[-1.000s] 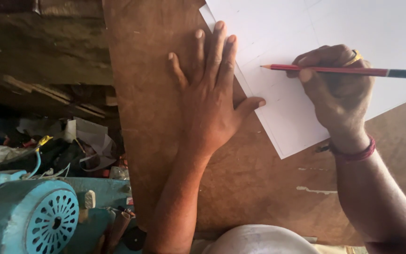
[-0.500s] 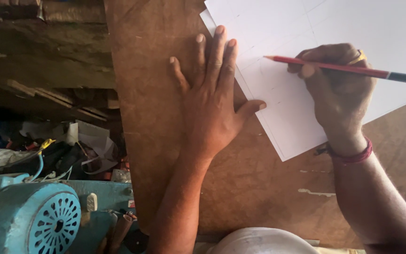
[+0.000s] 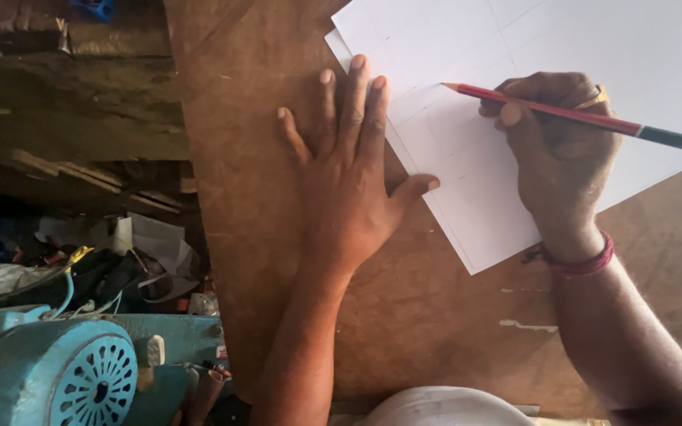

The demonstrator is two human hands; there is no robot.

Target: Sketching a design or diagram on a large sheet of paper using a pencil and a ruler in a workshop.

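Gripping red pencil [image 3: 570, 115] w/ right hand [image 3: 554, 154] (black-tipped)

Left hand [image 3: 350, 177] flat on white sheet [image 3: 515, 71] edge; right hand [image 3: 554, 150] grips red pencil [image 3: 570, 116].

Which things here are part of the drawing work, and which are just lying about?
In use:
- white sheet, with faint lines
- red pencil in the right hand
- left hand, flat on the sheet's edge
- brown board beneath

Lying about:
- blue motor
- wires and scraps
- wooden planks
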